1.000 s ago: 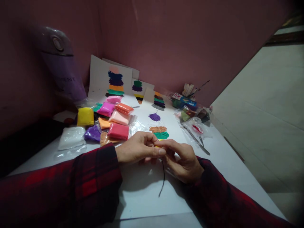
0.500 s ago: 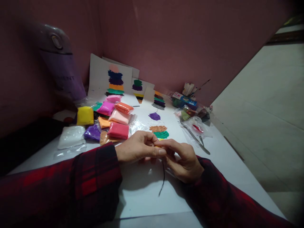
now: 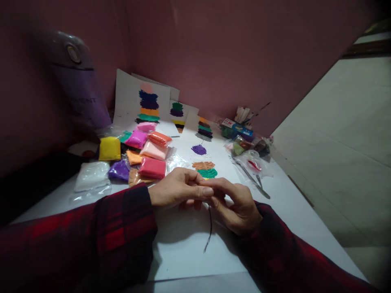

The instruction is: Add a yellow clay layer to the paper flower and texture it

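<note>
My left hand (image 3: 183, 188) and my right hand (image 3: 236, 205) meet over the white paper, fingertips pressed together. Thumbs and forefingers of both are closed in a pinch on a tiny bit of orange clay, which the fingers now almost wholly hide. A thin black strand (image 3: 210, 232) shows below the fingertips and runs down over the paper; whether it is held, I cannot tell. Just beyond my hands lie a green clay patch (image 3: 207, 173), a brown ridged patch (image 3: 203, 165) and a purple patch (image 3: 199, 149) on the sheet. A yellow patch is partly covered by my fingers.
Several clay packets, among them a red one (image 3: 152, 167) and a yellow one (image 3: 110, 149), are heaped at left. Behind them stands a purple bottle (image 3: 81, 93). A metal fork (image 3: 249, 175) and plastic bags (image 3: 258, 162) lie at right. Decorated cards (image 3: 125, 95) lean on the wall.
Both hands stay in nearly the same place. The fingertips have shifted slightly, and the orange bit that showed between them is now mostly covered.
</note>
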Available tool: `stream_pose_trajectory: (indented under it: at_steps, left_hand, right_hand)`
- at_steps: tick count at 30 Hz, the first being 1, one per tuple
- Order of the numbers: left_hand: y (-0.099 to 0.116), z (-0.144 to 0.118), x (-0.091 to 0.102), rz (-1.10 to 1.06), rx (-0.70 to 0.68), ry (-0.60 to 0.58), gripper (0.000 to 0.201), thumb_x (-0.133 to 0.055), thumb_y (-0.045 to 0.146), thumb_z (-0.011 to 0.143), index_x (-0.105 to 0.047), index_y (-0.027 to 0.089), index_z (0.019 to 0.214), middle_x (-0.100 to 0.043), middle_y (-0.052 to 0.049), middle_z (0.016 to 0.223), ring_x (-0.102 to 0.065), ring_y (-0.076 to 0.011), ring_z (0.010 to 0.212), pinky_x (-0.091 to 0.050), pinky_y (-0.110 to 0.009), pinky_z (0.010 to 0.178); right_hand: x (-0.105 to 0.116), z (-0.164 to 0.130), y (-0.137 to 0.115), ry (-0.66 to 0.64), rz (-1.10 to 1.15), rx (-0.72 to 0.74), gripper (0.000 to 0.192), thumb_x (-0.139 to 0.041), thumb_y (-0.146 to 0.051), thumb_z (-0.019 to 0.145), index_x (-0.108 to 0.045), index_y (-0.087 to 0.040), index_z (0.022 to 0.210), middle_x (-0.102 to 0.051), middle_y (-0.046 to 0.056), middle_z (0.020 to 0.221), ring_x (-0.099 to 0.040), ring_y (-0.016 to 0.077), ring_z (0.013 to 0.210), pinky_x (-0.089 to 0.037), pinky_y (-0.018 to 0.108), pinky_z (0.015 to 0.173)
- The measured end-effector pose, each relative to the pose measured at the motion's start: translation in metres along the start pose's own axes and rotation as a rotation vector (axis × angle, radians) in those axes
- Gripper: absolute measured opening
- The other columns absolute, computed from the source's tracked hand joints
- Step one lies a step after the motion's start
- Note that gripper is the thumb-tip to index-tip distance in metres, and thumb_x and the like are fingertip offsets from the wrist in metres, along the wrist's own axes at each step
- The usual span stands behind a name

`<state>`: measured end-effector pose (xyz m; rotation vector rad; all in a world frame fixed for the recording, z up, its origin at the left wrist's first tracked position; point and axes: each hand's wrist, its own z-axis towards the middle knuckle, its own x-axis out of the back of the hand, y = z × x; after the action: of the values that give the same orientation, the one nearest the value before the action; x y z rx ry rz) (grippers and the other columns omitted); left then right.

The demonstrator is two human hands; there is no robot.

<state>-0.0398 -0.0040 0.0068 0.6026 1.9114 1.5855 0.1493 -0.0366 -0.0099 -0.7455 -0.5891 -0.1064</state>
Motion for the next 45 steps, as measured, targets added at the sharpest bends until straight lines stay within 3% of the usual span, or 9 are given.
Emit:
stream_pose_trajectory:
  at_steps: [9, 18, 26, 33, 41, 45]
  left_hand:
    - [0.002, 0.0, -0.0006, 0.003, -0.005, 0.006, 0.051, -0.081, 0.054, 0.063, -0.053, 0.016, 0.081, -0.058, 0.003, 0.056, -0.045, -0.0077, 0.046, -0.03, -0.02, 0.045]
    - [-0.0017, -0.0015, 0.0016, -0.004, -0.054, -0.054, 0.044, -0.073, 0.054, 0.075, -0.058, 0.013, 0.081, -0.058, 0.001, 0.059, -0.047, -0.0087, 0.049, -0.031, -0.022, 0.047]
    - [0.0005, -0.0009, 0.0001, -0.015, -0.039, -0.018, 0.048, -0.078, 0.054, 0.069, -0.052, 0.016, 0.083, -0.059, 0.002, 0.055, -0.045, -0.0078, 0.045, -0.029, -0.02, 0.044]
    - [-0.0002, -0.0019, 0.0014, 0.024, -0.061, -0.067, 0.047, -0.068, 0.059, 0.077, -0.056, 0.013, 0.079, -0.059, 0.0, 0.06, -0.046, -0.0079, 0.048, -0.031, -0.021, 0.046]
    - [0.0018, -0.0014, -0.0015, 0.025, -0.025, 0.011, 0.053, -0.078, 0.057, 0.066, -0.051, 0.017, 0.086, -0.058, 0.004, 0.054, -0.045, -0.0082, 0.045, -0.029, -0.02, 0.045]
    - [0.0015, -0.0017, -0.0004, 0.014, -0.035, -0.014, 0.049, -0.074, 0.058, 0.071, -0.053, 0.016, 0.084, -0.059, 0.002, 0.057, -0.044, -0.0082, 0.047, -0.03, -0.021, 0.046]
  right_hand:
    - [0.0002, 0.0007, -0.0013, 0.066, -0.087, -0.006, 0.02, -0.059, -0.012, 0.087, -0.064, -0.014, 0.106, -0.066, 0.001, 0.062, -0.051, 0.0102, 0.046, -0.042, 0.023, 0.046]
    - [-0.0014, -0.0004, -0.0006, 0.061, -0.043, -0.079, 0.024, -0.059, -0.013, 0.087, -0.063, -0.014, 0.112, -0.073, 0.007, 0.076, -0.064, 0.0148, 0.06, -0.049, 0.026, 0.054]
    - [-0.0007, -0.0008, 0.0013, 0.086, -0.08, -0.068, 0.021, -0.059, -0.014, 0.088, -0.064, -0.013, 0.108, -0.066, 0.001, 0.062, -0.053, 0.0107, 0.047, -0.044, 0.024, 0.048]
    - [-0.0008, 0.0011, -0.0018, 0.1, -0.077, -0.081, 0.022, -0.061, -0.014, 0.087, -0.064, -0.014, 0.109, -0.07, 0.003, 0.072, -0.06, 0.0116, 0.054, -0.047, 0.023, 0.051]
    - [-0.0014, 0.0016, -0.0013, 0.13, -0.116, -0.043, 0.018, -0.061, -0.014, 0.086, -0.065, -0.015, 0.104, -0.06, -0.004, 0.057, -0.047, 0.0084, 0.043, -0.039, 0.021, 0.044]
    - [-0.0016, -0.0001, -0.0008, 0.098, -0.087, -0.102, 0.021, -0.059, -0.015, 0.088, -0.064, -0.014, 0.109, -0.065, 0.0, 0.062, -0.054, 0.0108, 0.047, -0.043, 0.024, 0.047]
